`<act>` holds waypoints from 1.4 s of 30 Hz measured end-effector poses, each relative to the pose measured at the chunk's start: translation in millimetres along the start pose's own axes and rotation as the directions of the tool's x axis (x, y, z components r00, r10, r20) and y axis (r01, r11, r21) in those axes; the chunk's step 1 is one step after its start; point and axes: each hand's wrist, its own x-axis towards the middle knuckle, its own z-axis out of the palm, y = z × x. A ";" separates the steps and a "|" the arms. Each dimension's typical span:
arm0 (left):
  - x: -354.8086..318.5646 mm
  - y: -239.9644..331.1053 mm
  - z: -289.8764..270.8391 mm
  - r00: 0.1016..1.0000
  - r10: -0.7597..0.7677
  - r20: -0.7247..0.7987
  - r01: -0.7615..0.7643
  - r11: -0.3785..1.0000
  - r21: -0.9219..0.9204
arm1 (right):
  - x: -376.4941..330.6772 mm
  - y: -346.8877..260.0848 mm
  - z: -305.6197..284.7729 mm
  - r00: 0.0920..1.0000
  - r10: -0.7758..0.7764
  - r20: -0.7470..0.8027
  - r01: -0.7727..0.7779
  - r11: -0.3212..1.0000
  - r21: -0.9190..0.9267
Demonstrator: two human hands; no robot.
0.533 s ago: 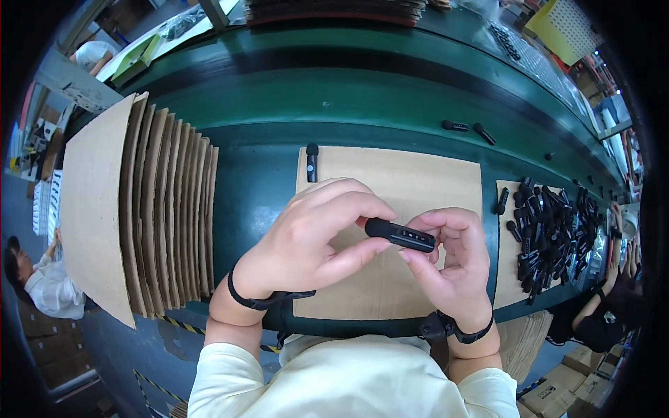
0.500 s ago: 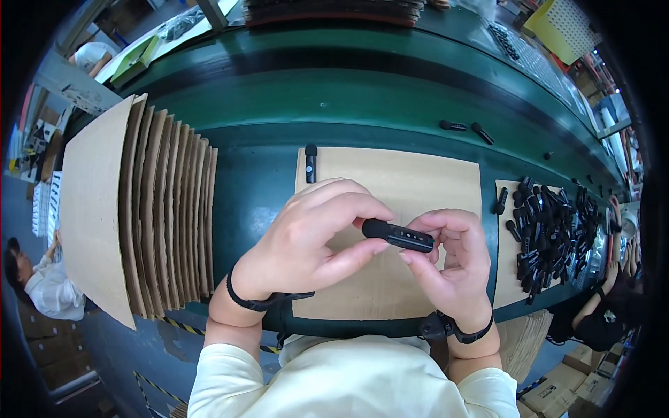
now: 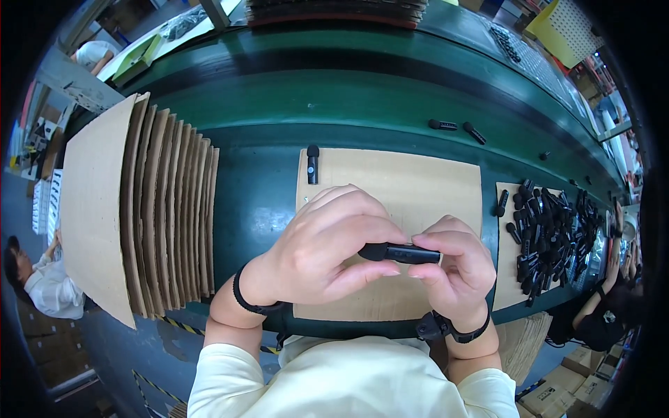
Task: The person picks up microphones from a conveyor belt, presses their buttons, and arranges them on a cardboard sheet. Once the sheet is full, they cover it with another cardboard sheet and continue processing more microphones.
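Over the cardboard sheet (image 3: 418, 188), we pinch one black stick (image 3: 403, 252) at both ends, left hand (image 3: 324, 254) and right hand (image 3: 453, 272) closed on it; best kept level, pile of sticks (image 3: 557, 233) at three o'clock.

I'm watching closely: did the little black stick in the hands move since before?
No. The black stick sits over the same spot of the cardboard sheet, held between the left hand and right hand.

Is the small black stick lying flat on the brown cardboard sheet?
No, the small black plastic stick is held up between the left hand and right hand, above the brown cardboard sheet.
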 end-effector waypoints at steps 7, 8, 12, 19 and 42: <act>-4.4 -7.2 8.5 0.996 0.069 -0.065 -0.069 0.998 -0.010 | 5.0 -1.1 0.0 0.997 -0.068 0.038 0.071 0.995 -0.063; -5.2 -8.3 10.3 0.994 0.069 -0.081 -0.071 0.997 -0.023 | 5.8 -0.4 -0.5 0.997 -0.068 0.039 0.070 0.996 -0.062; -5.1 -13.1 10.2 0.994 0.059 -0.088 -0.063 0.997 -0.047 | 10.6 2.5 -3.5 0.992 -0.119 0.052 0.125 0.982 -0.140; -1.4 0.6 1.2 0.985 -0.169 -0.044 0.165 0.983 -0.076 | 7.6 8.0 5.4 0.986 -0.145 -0.079 0.138 0.986 -0.093; 1.2 5.1 -5.5 0.981 -0.189 -0.049 0.187 0.981 -0.045 | 2.1 11.0 4.6 0.995 -0.071 -0.066 0.067 0.996 -0.064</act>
